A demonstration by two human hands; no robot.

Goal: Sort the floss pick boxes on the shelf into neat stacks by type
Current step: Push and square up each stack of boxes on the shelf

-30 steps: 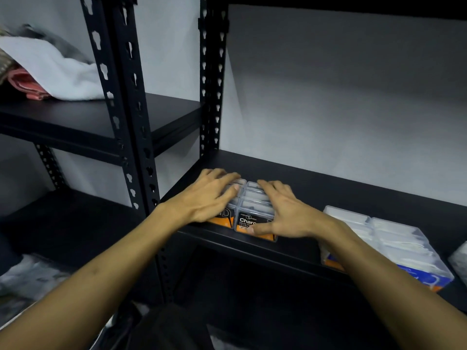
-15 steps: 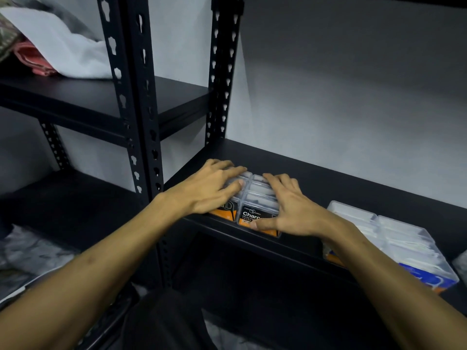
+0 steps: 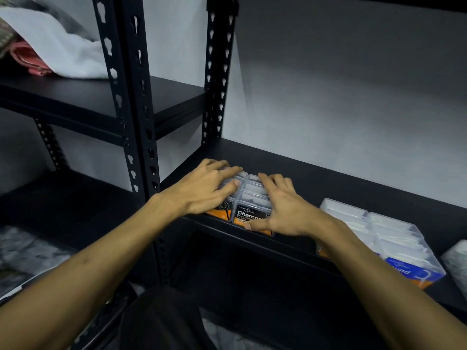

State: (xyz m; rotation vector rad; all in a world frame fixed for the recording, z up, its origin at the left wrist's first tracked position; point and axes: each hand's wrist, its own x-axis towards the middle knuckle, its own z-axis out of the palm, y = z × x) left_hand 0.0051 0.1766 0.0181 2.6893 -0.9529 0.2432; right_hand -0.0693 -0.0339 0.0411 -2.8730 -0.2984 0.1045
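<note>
Black-labelled charcoal boxes [image 3: 249,198] at the shelf [image 3: 328,178] edge, hands flat, open, gripping nothing.

charcoal floss boxes [image 3: 249,198]: shelf front, left | blue-label boxes [image 3: 394,238]: right, apart

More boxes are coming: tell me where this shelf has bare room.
Bare: the black shelf behind both groups, and the gap between the black-orange charcoal boxes and the clear blue-labelled boxes. Crowded: the front edge, under the left hand and right hand.
</note>
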